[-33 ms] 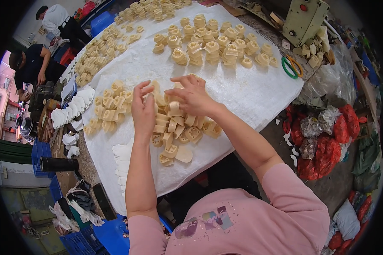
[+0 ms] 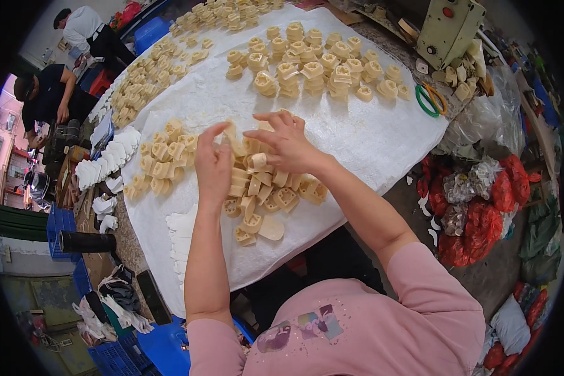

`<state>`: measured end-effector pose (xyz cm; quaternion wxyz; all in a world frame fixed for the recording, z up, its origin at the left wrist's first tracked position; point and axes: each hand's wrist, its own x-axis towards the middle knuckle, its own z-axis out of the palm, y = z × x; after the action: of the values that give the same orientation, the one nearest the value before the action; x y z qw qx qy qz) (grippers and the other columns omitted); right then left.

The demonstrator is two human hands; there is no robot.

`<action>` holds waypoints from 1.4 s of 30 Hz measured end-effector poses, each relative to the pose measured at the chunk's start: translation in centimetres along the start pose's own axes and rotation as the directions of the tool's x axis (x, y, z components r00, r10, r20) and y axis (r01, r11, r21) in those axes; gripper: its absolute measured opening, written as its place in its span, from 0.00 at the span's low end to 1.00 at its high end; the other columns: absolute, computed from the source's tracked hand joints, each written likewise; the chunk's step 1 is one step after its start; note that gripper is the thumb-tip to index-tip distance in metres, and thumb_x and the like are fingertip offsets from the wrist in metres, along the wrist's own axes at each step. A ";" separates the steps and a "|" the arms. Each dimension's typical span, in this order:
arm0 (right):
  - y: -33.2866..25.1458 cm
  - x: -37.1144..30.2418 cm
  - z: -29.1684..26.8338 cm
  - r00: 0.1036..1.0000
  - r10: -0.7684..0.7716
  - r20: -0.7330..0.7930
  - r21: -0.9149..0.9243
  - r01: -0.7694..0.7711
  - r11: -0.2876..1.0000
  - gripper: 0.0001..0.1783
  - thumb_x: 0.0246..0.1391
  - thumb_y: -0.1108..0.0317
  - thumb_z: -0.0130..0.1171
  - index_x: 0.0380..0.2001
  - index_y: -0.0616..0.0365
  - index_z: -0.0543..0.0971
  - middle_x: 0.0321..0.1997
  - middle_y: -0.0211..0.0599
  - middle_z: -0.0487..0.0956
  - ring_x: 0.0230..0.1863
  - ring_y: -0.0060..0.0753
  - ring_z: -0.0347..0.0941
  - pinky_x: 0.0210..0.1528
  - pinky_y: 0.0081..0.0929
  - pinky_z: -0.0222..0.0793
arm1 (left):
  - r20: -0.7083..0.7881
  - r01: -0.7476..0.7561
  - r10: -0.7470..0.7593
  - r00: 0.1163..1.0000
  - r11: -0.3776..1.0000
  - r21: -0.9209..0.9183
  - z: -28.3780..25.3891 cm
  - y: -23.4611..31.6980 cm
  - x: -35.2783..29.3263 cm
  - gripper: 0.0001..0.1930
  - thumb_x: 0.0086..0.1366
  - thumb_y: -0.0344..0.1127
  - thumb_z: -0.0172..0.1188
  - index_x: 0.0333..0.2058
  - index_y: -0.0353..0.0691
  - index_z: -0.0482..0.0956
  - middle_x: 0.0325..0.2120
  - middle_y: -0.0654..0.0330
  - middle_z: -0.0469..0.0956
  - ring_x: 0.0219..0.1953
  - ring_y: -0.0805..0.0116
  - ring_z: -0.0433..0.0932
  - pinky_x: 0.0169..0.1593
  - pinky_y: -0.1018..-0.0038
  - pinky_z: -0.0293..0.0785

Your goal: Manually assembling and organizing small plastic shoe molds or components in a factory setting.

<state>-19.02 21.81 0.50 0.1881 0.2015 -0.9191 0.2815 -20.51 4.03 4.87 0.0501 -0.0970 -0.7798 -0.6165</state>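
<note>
My left hand (image 2: 212,164) is at the left side of a heap of small cream-coloured moulded pieces (image 2: 284,199), its fingers bent and apart from the thumb. A pale upright piece (image 2: 232,136) stands close to its fingertips. Over the far part of the same heap, my right hand (image 2: 288,145) spreads its fingers, palm down. One small cream piece (image 2: 256,161) shows at the lower edge of that hand; whether it is touched is hidden. The pieces are hollow, with notched openings. A flat oval cream piece (image 2: 271,228) lies at the heap's near edge.
White sheeting (image 2: 357,144) covers the table. Stacked cream pieces (image 2: 313,59) stand at the back, more (image 2: 163,156) at left. White flat parts (image 2: 109,158) line the left edge. Green and orange rings (image 2: 427,100) lie at right. Two people (image 2: 50,94) work far left.
My left hand's fingers have shifted slightly. Beside my right hand's lower edge, a small cream piece looks turned differently. Both forearms are almost in the same place.
</note>
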 end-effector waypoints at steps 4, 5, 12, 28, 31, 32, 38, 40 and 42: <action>1.4 -2.3 -3.1 0.996 0.081 -0.024 0.222 -0.073 0.972 0.30 0.45 0.55 0.65 0.54 0.42 0.73 0.54 0.35 0.70 0.56 0.41 0.62 0.57 0.43 0.51 | 0.324 -0.416 0.262 0.909 0.552 0.723 0.7 1.6 -1.9 0.18 0.54 0.36 0.62 0.46 0.51 0.77 0.55 0.56 0.65 0.55 0.56 0.61 0.58 0.58 0.53; 1.6 -3.2 -3.8 0.997 0.079 -0.022 0.223 -0.072 0.972 0.30 0.45 0.55 0.65 0.54 0.42 0.73 0.54 0.35 0.70 0.56 0.41 0.62 0.57 0.43 0.51 | 0.398 -0.473 0.257 0.881 0.505 0.722 1.0 2.3 -2.6 0.20 0.52 0.36 0.64 0.47 0.52 0.77 0.56 0.56 0.63 0.59 0.52 0.58 0.61 0.57 0.48; 0.3 -7.4 -2.0 0.984 0.135 0.119 0.165 -0.154 0.974 0.22 0.40 0.69 0.60 0.44 0.48 0.76 0.42 0.34 0.74 0.47 0.38 0.68 0.51 0.36 0.55 | 0.620 -0.635 0.191 0.761 0.415 0.652 2.9 0.4 -3.5 0.25 0.44 0.31 0.68 0.45 0.51 0.77 0.54 0.60 0.66 0.63 0.52 0.55 0.61 0.58 0.47; 0.6 -7.3 -1.4 0.998 -0.009 -0.068 0.440 0.038 0.897 0.35 0.38 0.85 0.53 0.55 0.52 0.70 0.41 0.41 0.70 0.43 0.48 0.68 0.44 0.35 0.68 | 0.532 -0.586 0.249 0.809 0.407 0.701 3.1 2.3 -4.9 0.30 0.49 0.27 0.63 0.53 0.43 0.67 0.50 0.57 0.68 0.60 0.60 0.63 0.60 0.58 0.47; 0.6 -6.9 -2.2 0.985 0.151 0.085 0.467 -0.173 0.867 0.35 0.36 0.85 0.54 0.54 0.53 0.70 0.42 0.43 0.71 0.44 0.46 0.71 0.46 0.34 0.69 | 0.532 -0.594 0.272 0.802 0.460 0.660 4.0 2.6 -4.9 0.29 0.50 0.27 0.62 0.53 0.42 0.68 0.50 0.57 0.68 0.59 0.60 0.63 0.60 0.57 0.48; 0.7 -7.0 -2.2 0.985 0.153 0.080 0.465 -0.173 0.868 0.35 0.36 0.85 0.54 0.54 0.53 0.70 0.42 0.43 0.71 0.44 0.46 0.71 0.46 0.34 0.69 | 0.531 -0.600 0.289 0.796 0.486 0.635 4.3 2.6 -4.8 0.27 0.50 0.26 0.62 0.51 0.42 0.70 0.50 0.58 0.69 0.59 0.60 0.63 0.60 0.57 0.49; 2.6 -7.7 -0.9 0.947 0.313 0.070 0.801 -0.241 0.549 0.32 0.41 0.79 0.60 0.54 0.55 0.70 0.49 0.43 0.72 0.44 0.39 0.73 0.48 0.30 0.70 | 0.588 -0.668 0.317 0.744 0.366 0.648 4.1 0.8 -3.4 0.20 0.47 0.25 0.63 0.42 0.45 0.76 0.41 0.62 0.73 0.54 0.60 0.67 0.57 0.58 0.52; 3.3 -7.3 -1.6 0.967 0.251 -0.048 0.723 -0.140 0.676 0.30 0.44 0.75 0.62 0.54 0.56 0.70 0.51 0.43 0.72 0.45 0.42 0.72 0.51 0.30 0.68 | 0.581 -0.660 0.316 0.750 0.313 0.683 4.5 0.3 -3.5 0.21 0.47 0.26 0.63 0.43 0.46 0.76 0.42 0.61 0.72 0.53 0.60 0.67 0.57 0.58 0.52; 3.3 -6.8 -3.0 0.980 0.152 -0.130 0.538 -0.059 0.841 0.30 0.44 0.72 0.64 0.54 0.55 0.70 0.53 0.42 0.71 0.50 0.42 0.68 0.55 0.33 0.64 | 0.567 -0.643 0.313 0.762 0.254 0.723 4.3 0.3 -3.6 0.22 0.47 0.26 0.64 0.44 0.47 0.76 0.43 0.61 0.72 0.52 0.59 0.67 0.57 0.59 0.52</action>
<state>-14.15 27.87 -1.78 0.1856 0.1702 -0.7958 0.5507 -16.72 7.90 3.44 0.1583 -0.3851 -0.9085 -0.0366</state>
